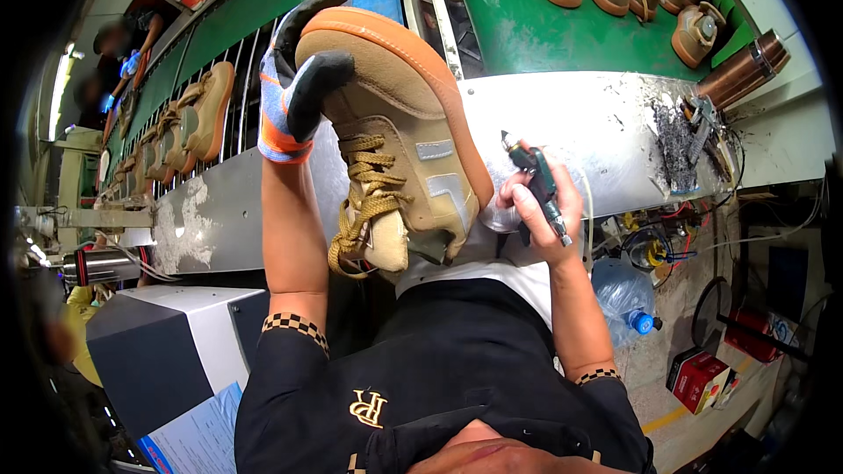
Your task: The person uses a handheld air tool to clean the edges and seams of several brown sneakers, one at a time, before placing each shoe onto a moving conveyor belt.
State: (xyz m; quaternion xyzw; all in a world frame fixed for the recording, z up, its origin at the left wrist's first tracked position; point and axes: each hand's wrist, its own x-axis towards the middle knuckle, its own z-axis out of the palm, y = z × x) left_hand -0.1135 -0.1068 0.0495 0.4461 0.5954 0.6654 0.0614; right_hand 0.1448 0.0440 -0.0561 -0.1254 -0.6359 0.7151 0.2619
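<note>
My left hand (299,92), in a striped glove with black-coated fingers, is closed round the toe of a tan sneaker (391,101). The shoe is tilted, toe up and away from me, its orange-brown sole edge along the top and right. Brown laces (373,177) hang loose on its left side, and grey patches mark the near side. Bare, my right hand (562,202) grips a small dark green and black hand tool (543,180) with a pointed tip and a metal fitting at its lower end. The tool is beside the shoe's heel; its exact kind is unclear.
Several tan shoes stand on the green belt (527,35) at the far right, others on the rack (176,127) at left. Before me runs a metal ledge (562,114) with black residue near a copper-coloured cylinder (746,70). A plastic bottle (625,294) and red box (696,380) lie lower right.
</note>
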